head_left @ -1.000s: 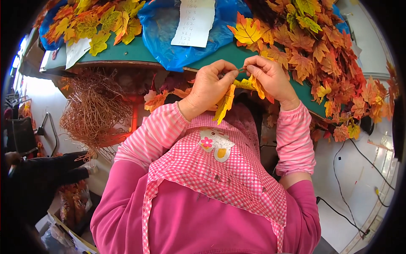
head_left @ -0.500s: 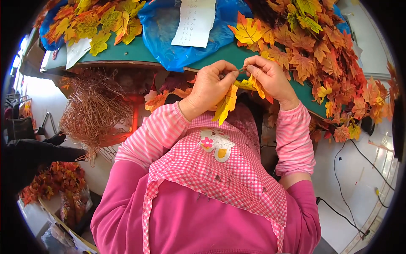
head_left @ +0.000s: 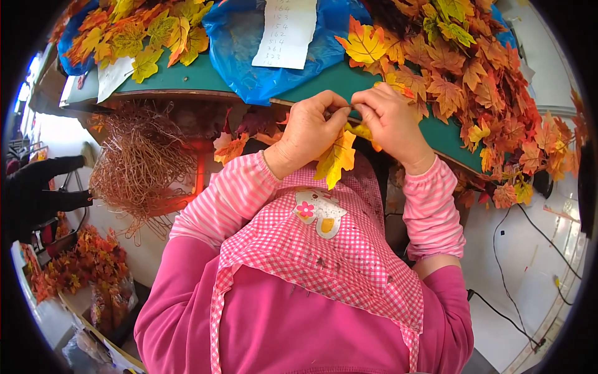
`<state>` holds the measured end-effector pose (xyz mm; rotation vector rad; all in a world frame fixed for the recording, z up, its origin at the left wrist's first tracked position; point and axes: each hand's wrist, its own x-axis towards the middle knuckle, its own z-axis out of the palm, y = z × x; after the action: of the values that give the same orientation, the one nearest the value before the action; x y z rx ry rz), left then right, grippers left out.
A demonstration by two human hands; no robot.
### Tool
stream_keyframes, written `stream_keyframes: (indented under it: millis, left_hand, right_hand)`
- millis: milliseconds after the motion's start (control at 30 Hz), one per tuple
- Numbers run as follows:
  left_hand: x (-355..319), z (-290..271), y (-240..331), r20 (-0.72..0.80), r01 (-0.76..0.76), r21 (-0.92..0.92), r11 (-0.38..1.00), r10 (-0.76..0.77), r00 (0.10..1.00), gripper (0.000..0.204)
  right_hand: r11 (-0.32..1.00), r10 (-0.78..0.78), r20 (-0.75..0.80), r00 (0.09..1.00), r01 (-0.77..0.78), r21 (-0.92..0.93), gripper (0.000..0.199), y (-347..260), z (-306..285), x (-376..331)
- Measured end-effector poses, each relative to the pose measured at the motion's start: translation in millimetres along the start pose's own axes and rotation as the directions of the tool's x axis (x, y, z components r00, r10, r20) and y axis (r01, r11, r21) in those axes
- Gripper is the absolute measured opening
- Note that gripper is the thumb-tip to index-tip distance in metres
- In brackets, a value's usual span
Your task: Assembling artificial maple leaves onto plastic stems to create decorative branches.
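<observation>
In front of my apron, at the table's near edge, my left hand [head_left: 311, 129] is pinched on the thin stem of a yellow artificial maple leaf sprig. One leaf [head_left: 337, 159] hangs below its fingers, yellow with orange tinges. My right hand [head_left: 392, 123] is closed at the same stem, its fingertips nearly touching those of the left. More yellow leaf [head_left: 360, 129] shows between the hands, partly covered by the right one. The stem itself is mostly hidden by my fingers.
A green table [head_left: 187, 78] bears a blue plastic bag [head_left: 224, 50], a handwritten paper strip [head_left: 285, 34] and heaps of autumn leaves [head_left: 448, 68]. Below its left edge hangs a tangled bundle of brown wires [head_left: 140, 165]. Cables [head_left: 504, 268] lie at right; a leaf-filled box [head_left: 93, 268] stands lower left.
My right hand has turned inward and its fingers have curled closer to the left hand, covering more of the sprig. At far left, a dark-clothed person's legs have shifted.
</observation>
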<state>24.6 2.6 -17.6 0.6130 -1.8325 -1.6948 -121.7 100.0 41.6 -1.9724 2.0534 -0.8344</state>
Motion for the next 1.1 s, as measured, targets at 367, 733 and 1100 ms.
stream_keyframes:
  millis: [367,733,1100]
  left_hand:
    - [-2.0,-8.3,1.1,0.082,0.018,0.064,0.998,-0.023,0.996,0.009]
    - [-0.8,-18.5,-0.8,0.25,0.189,-0.218,0.957,-0.133,0.959,0.028]
    - [-11.0,-12.8,5.9,0.177,-0.169,0.213,0.962,0.132,0.975,0.037]
  right_hand:
    - [0.992,0.091,-0.089,0.992,-0.083,0.094,0.009,-12.0,14.5,-7.8]
    - [0.813,0.337,-0.036,0.941,-0.272,0.515,0.009,-5.4,27.9,-22.4]
    - [0.992,0.08,-0.099,0.992,-0.069,0.103,0.011,-12.7,17.5,-24.9]
